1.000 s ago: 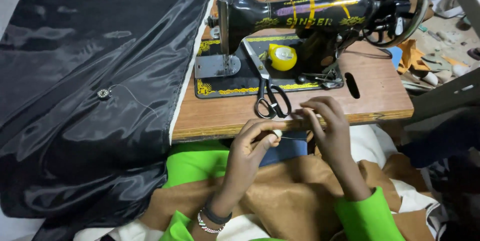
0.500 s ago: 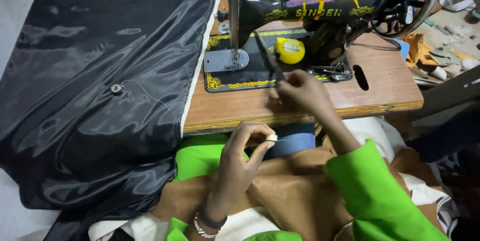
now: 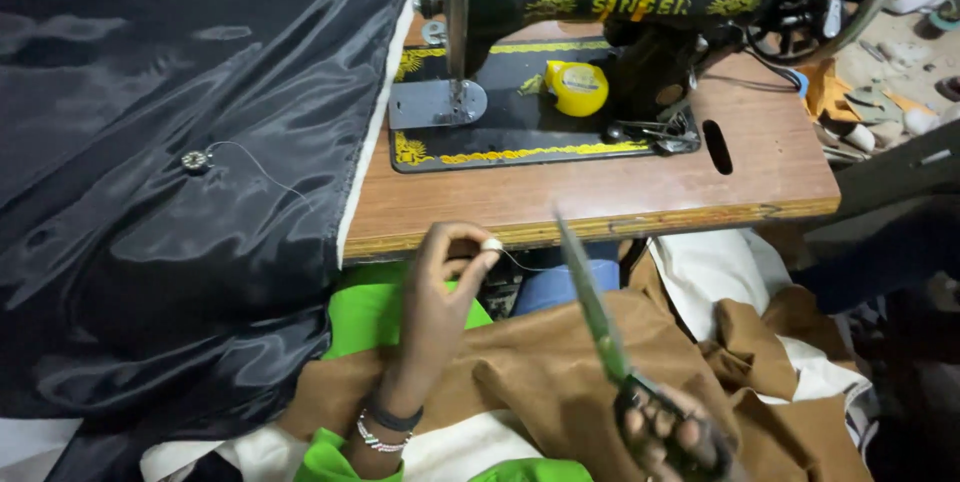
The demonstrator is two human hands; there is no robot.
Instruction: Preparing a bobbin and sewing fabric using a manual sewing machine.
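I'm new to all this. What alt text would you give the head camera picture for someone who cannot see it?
A person's right hand holds scissors blades up, while the left hand pinches a small white spool of thread between its fingers, above brown fabric on the lap. Beyond stands a black sewing machine on a wooden table, with shiny black cloth draped at the left.

Small white spool [image 3: 492,244] with taut thread — pinched upright; green-tinted scissors [image 3: 600,317] — blades closed, points tilted up toward it.
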